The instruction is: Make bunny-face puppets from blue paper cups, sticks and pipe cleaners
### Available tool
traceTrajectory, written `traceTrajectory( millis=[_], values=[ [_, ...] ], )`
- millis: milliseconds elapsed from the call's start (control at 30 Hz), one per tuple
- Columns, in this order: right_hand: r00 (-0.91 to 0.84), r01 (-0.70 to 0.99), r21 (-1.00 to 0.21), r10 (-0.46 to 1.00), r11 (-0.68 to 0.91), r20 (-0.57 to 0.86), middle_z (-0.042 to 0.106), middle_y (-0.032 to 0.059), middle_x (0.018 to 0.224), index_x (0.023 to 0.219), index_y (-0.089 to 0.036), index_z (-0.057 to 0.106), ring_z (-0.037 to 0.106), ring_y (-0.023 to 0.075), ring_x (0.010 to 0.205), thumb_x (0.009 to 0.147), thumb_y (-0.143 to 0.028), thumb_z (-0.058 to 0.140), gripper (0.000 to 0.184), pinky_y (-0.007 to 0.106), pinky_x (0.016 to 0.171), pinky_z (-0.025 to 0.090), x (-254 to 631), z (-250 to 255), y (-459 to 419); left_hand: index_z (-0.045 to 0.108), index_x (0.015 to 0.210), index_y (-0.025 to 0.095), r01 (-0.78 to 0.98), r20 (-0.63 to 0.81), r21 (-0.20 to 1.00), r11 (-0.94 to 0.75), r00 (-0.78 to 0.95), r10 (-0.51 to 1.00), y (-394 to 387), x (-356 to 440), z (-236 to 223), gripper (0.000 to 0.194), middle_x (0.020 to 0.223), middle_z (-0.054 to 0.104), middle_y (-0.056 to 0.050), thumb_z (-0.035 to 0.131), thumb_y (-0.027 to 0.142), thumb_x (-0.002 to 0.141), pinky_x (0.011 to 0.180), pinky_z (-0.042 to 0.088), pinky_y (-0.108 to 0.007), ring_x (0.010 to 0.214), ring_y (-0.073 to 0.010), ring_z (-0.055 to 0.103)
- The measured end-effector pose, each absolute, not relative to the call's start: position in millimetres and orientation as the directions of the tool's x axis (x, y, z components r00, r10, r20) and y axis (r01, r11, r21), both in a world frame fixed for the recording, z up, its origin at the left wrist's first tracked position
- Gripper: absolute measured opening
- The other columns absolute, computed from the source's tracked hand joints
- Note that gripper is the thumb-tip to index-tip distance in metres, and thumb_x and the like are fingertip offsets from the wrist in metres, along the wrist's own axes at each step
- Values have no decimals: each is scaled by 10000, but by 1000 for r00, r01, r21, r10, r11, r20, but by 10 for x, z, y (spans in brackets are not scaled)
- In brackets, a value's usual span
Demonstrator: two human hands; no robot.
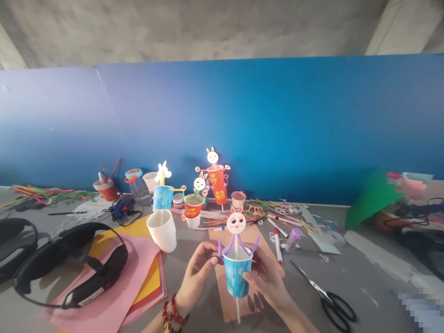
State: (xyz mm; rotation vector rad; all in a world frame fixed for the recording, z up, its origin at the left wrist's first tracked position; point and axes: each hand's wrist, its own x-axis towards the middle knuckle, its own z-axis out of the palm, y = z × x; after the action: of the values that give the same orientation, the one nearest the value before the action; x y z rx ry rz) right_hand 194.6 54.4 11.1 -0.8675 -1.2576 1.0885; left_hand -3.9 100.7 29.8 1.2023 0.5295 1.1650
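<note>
- The blue cup [237,277] is upright at the near middle of the counter [204,314], in front of the tan paper [229,311]; a white stick [238,311] runs through it, topped by a rabbit face [236,224].
- The right hand [265,273] wraps the cup's right side, thumb in front, fingers behind; a light hold seems wise, as squeezing could dent it.
- The left hand [204,266] curls thumb and fingers nearly together at the left purple strip [219,249] (whether it pinches or merely touches, I cannot tell).
- The thin strip probably calls for gentle fingertips, with the cup steadied.
- Leaving the stick's lower end free should avoid jolting the face.
- The scissors [321,291] lie right, apart from both hands.
</note>
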Motion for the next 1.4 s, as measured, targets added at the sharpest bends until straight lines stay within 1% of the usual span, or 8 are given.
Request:
traceTrajectory(
  millis=[233,567,767,1000,1100,1200,1333,1400],
  values=[
    [-37,-121,-966,971,230,236,678,69,953,1202,-233,588,679,244,842,756,-521,775,563,341,717,561,1936,76,566,651,873,208,-386,264,916,-110,373,890,1027,-35,271,48,916,542,-1,668,248,893,782,465,-226,842,-135,521],
    [-45,-128,-966,971,225,233,675,62,951,1180,-223,596,671,232,834,774,-500,765,520,339,713,571,1909,69,580,630,843,201,-384,182,923,-36,351,919,1026,-22,267,103,900,569,-2,688,280,873,773,460,-238,815,-140,537],
    [-14,-84,-961,964,263,265,693,61,936,1156,-209,617,666,208,783,786,-497,758,490,312,681,572,1888,118,589,635,1089,238,-338,156,941,15,474,867,983,17,295,275,1089,652,-59,720,328,844,859,481,-313,962,-213,594],
    [-3,-39,-972,973,230,230,683,63,921,1197,-196,595,662,219,796,780,-528,747,554,316,674,562,1889,82,606,638,1151,234,-286,82,956,65,474,877,1030,-23,245,371,1164,677,-76,747,353,816,940,490,-357,1103,-265,609],
    [57,64,-975,974,215,218,697,78,948,1198,-197,592,667,225,809,832,-540,677,509,316,679,555,1981,86,642,637,1158,233,-233,9,966,108,450,893,1063,-76,303,387,1148,694,-70,745,366,812,921,512,-360,1086,-263,632],
    [122,309,-933,965,184,231,715,76,954,1037,-210,649,674,228,823,896,-492,585,321,312,698,532,2125,100,673,624,1186,237,-164,-75,975,150,392,917,1114,-128,376,432,1138,716,-67,746,378,796,878,534,-342,1082,-266,653],
    [-14,660,-734,980,158,198,714,24,826,860,-223,659,652,205,715,839,-301,643,83,288,641,469,2251,105,662,629,1175,221,-77,-128,984,162,332,935,1221,-193,382,477,1120,732,-73,766,390,751,801,562,-326,1072,-282,670],
    [-109,743,-634,973,216,204,716,18,855,826,-224,654,652,212,752,761,-239,714,89,280,644,449,2253,101,641,632,1142,212,-28,-139,988,155,306,942,1278,-229,353,476,1098,736,-70,774,404,730,762,568,-327,1023,-279,685]
  ],
)
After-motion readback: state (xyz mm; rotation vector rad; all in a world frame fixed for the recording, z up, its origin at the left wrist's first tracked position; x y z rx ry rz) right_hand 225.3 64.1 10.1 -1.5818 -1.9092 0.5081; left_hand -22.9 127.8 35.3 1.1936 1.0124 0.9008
